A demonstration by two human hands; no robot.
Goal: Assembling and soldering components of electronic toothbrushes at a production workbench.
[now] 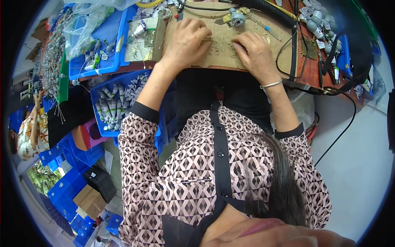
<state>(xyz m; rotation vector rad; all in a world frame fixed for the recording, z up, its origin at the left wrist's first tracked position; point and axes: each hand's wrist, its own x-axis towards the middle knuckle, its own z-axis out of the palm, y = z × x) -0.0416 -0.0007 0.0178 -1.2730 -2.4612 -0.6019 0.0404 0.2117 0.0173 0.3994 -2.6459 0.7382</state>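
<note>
My left hand (190, 43) is over a brown cardboard sheet (259, 41) on the bench, its fingers curled together. A thin pale strand, perhaps a wire, shows beside its fingertips; what they grip is hidden. To the right, my right hand (256, 53) bends its fingers toward the thumb over the same sheet. Anything in that pinch is too small to make out. Dark crumbs (221, 48) lie scattered between the hands. Just beyond them sits a small grey bulb-shaped part (237, 18), with a thin blue-banded stick (269, 29) to its right.
Left of the cardboard stand a pale box (143, 49) and a blue tray (119, 57) with bulb parts. A blue bin (108, 131) of white-and-grey parts is below the bench edge. Black cables (354, 113), pliers-like tools (321, 74) and more bulbs (314, 29) lie right. Another person (29, 136) is far left.
</note>
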